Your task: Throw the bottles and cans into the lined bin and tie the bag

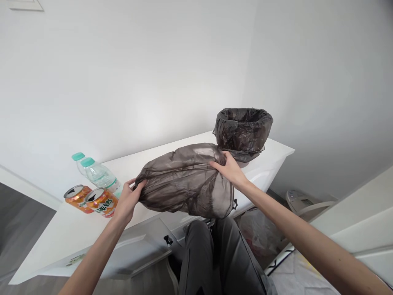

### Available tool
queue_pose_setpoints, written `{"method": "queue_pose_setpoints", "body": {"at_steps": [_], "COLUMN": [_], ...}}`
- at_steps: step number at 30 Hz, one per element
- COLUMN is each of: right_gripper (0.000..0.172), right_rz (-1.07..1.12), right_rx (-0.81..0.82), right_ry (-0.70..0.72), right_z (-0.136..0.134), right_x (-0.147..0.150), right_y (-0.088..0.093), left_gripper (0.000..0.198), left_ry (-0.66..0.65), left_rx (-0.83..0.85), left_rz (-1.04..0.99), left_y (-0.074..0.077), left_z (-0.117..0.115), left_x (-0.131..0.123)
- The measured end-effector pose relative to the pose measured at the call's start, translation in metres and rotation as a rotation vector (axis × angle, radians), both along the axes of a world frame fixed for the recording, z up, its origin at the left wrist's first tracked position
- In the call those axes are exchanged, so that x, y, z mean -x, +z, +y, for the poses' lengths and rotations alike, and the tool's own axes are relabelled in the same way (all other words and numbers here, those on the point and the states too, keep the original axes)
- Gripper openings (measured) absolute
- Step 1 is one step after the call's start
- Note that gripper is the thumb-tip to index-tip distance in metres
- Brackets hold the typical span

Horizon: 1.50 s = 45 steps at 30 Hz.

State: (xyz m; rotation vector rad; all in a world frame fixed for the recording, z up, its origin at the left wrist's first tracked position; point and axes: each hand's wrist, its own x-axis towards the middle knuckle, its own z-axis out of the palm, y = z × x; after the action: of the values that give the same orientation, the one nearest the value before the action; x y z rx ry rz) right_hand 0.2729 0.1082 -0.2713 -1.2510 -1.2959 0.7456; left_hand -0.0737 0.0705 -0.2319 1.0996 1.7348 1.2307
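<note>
A translucent dark plastic garbage bag [181, 180] is stretched sideways over the front of the white cabinet top. My left hand [127, 200] pinches its gathered left end between thumb and fingers. At the other end, my right hand [231, 170] grips the bag near its upper right corner, thumb on top. A pale rounded area shows through the bag's right end; I cannot tell whether something is inside. Just behind my right hand stands a bin [245, 133] lined with a similar dark bag, folded over its rim.
Left of my left hand stand two open orange soda cans [102, 202] and two clear bottles [100, 174] with green caps. The white cabinet [153, 233] has dark knobs, and my legs are against its front. A white wall [147, 73] rises behind; a clear plastic bag [258, 229] lies below right.
</note>
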Motion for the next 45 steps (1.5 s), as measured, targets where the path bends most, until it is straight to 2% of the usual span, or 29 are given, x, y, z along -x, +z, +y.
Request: {"method": "queue_pose_setpoints", "body": {"at_steps": [2, 4, 7, 10, 13, 17, 19, 21, 24, 26, 28, 30, 32, 35, 37, 41, 45], "right_gripper": [0.075, 0.083, 0.072, 0.061, 0.065, 0.074, 0.075, 0.074, 0.074, 0.073, 0.071, 0.072, 0.082, 0.108, 0.114, 0.103, 0.079], "right_rz": [-0.105, -0.286, -0.585, -0.740, -0.808, -0.915, -0.960, -0.981, -0.965, -0.933, -0.892, -0.865, -0.880, -0.991, -1.065, -1.078, -1.010], "right_rx": [0.023, -0.089, -0.319, -0.386, -0.297, -0.058, 0.001, 0.000, -0.037, -0.084, -0.159, -0.260, -0.356, -0.389, -0.358, -0.345, -0.344], "right_ry": [-0.018, -0.052, 0.017, 0.242, 0.403, 0.484, 0.530, 0.572, 0.592, 0.575, 0.560, 0.592, 0.665, 0.734, 0.727, 0.657, 0.595], "right_z": [-0.001, -0.011, -0.034, -0.040, -0.021, 0.017, 0.033, 0.045, 0.053, 0.047, 0.031, 0.007, -0.019, -0.049, -0.059, -0.060, -0.052], "right_x": [0.004, 0.013, 0.040, 0.076, 0.107, 0.121, 0.119, 0.114, 0.105, 0.099, 0.095, 0.090, 0.085, 0.072, 0.058, 0.025, -0.002], "right_y": [-0.004, -0.003, 0.000, -0.002, -0.013, -0.033, -0.042, -0.050, -0.055, -0.054, -0.050, -0.044, -0.039, -0.040, -0.045, -0.058, -0.057], "left_gripper": [0.073, 0.071, 0.073, 0.075, 0.073, 0.069, 0.067, 0.067, 0.063, 0.047, 0.036, 0.040, 0.053, 0.063, 0.063, 0.063, 0.045], "left_ry": [0.066, 0.092, 0.075, 0.039, -0.001, -0.032, -0.044, -0.029, 0.006, -0.079, -0.259, -0.429, -0.526, -0.551, -0.529, -0.523, -0.529], "left_rx": [0.013, 0.032, 0.059, 0.043, -0.005, -0.013, -0.012, -0.089, -0.386, -0.546, -0.564, -0.471, -0.338, -0.223, -0.218, -0.265, -0.443], "left_rz": [-0.039, -0.087, -0.077, -0.006, 0.060, 0.123, 0.189, 0.330, 0.691, 0.886, 0.967, 0.990, 0.999, 1.002, 0.994, 0.928, 0.862], "left_y": [-0.005, -0.010, -0.019, -0.029, -0.039, -0.053, -0.060, -0.067, -0.069, -0.064, -0.059, -0.058, -0.064, -0.082, -0.093, -0.099, -0.084], "left_z": [-0.002, -0.003, -0.004, -0.005, -0.007, -0.012, -0.016, -0.021, -0.027, -0.028, -0.022, -0.011, 0.004, 0.023, 0.030, 0.024, 0.000], "left_x": [-0.002, -0.003, -0.004, -0.003, -0.002, 0.009, 0.017, 0.025, 0.026, 0.021, 0.015, 0.011, 0.009, 0.008, 0.010, 0.014, 0.019]}}
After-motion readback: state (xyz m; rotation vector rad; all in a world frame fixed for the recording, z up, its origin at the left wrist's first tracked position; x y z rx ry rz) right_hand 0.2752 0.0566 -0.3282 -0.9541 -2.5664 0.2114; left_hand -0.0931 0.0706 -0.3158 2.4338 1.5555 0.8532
